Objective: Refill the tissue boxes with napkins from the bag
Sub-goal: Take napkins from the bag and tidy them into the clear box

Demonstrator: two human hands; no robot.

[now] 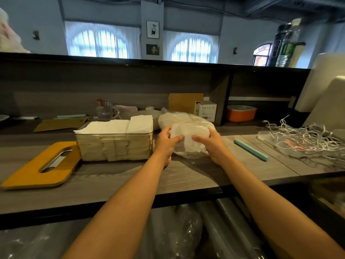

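On counter, centre: left hand (166,142) and right hand (209,144), fingers curled, gripping a stack of napkins (188,136) at the mouth of a clear plastic bag (186,118). Cannot tell whether stack is fully free of the film.

Just left of hands: transparent tissue box (115,146), lidless, packed to the brim, loose napkins mounded above the rim and overhanging the left edge. Yellow lid (37,165) flat on counter, apart from box, slot up.

Risks, judged:
- Box looks full; adding this stack likely to spill top layer or stop lid seating.
- Thin film may cling and drag with stack, tipping remaining napkins out.
- Soft stack held only at ends may sag or fan mid-transfer.
- Overhanging sheets may slide off if box nudged.

Right of bag: teal clip (252,149), tangled white cord (302,135) — snag hazard if bag shifts that way.
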